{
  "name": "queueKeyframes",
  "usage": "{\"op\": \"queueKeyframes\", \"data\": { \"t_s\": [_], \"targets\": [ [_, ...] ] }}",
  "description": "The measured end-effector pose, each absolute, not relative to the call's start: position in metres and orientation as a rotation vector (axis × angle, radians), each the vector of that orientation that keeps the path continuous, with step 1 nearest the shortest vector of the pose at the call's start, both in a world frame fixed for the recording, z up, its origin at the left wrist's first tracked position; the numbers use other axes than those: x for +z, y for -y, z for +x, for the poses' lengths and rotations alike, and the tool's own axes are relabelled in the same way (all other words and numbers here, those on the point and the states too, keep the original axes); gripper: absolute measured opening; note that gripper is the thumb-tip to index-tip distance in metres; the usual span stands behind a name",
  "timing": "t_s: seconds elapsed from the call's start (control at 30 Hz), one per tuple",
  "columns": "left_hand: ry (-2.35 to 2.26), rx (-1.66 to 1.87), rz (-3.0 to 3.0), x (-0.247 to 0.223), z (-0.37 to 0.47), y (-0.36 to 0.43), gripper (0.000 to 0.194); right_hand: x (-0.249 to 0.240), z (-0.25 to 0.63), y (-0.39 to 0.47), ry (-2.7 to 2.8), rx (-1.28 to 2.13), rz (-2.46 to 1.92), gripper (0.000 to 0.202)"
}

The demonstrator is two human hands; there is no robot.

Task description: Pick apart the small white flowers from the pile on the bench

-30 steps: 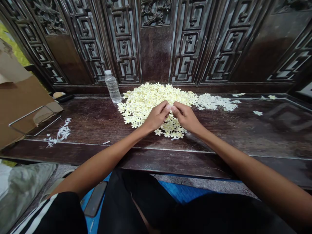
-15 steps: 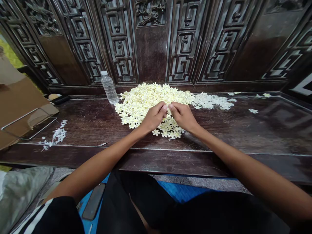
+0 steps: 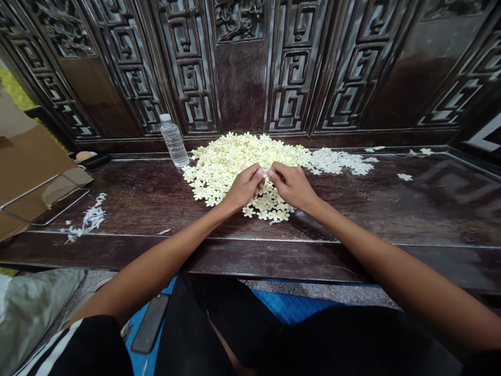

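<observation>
A big heap of pale yellow artificial-looking flowers (image 3: pixel 223 167) lies on the dark wooden bench (image 3: pixel 148 198). Over the front of this heap, my left hand (image 3: pixel 247 187) and my right hand (image 3: pixel 291 184) meet with their fingertips almost touching. Both hands are closed in a pinch, thumbs against curled fingers. Something small and pale shows between the fingertips, too small to make out. To the right, a flatter spread of white flowers (image 3: pixel 340 161) joins the heap.
A clear plastic bottle (image 3: pixel 174 141) stands left of the heap. Thin white strips (image 3: pixel 88 219) lie farther left, near a wire frame (image 3: pixel 47 198) and a cardboard box (image 3: pixel 35 167). Carved wooden panels (image 3: pixel 242 83) rise behind. A phone (image 3: pixel 151 324) rests below on a blue surface.
My fingertips have shifted slightly, with the left and right hands a little changed in angle. The view has moved a touch; the heap looks the same.
</observation>
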State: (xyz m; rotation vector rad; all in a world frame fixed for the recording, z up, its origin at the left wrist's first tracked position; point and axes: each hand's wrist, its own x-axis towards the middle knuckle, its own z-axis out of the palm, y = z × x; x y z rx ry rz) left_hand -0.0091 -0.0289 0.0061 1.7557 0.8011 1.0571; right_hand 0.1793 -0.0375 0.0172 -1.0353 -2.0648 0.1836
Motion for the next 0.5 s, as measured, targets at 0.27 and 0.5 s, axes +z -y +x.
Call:
{"op": "queueKeyframes", "data": {
  "t_s": [0.27,0.5],
  "targets": [
    [-0.749,0.984,1.597,0.0083,-0.0082,0.0311,0.031,0.0161,0.1793,0.0380,2.046,0.238,-1.047,0.047],
    [-0.686,0.976,1.537,0.0091,-0.0078,0.0326,0.036,0.0178,0.1786,0.0387,2.047,0.221,-0.960,0.052]
  ]
}}
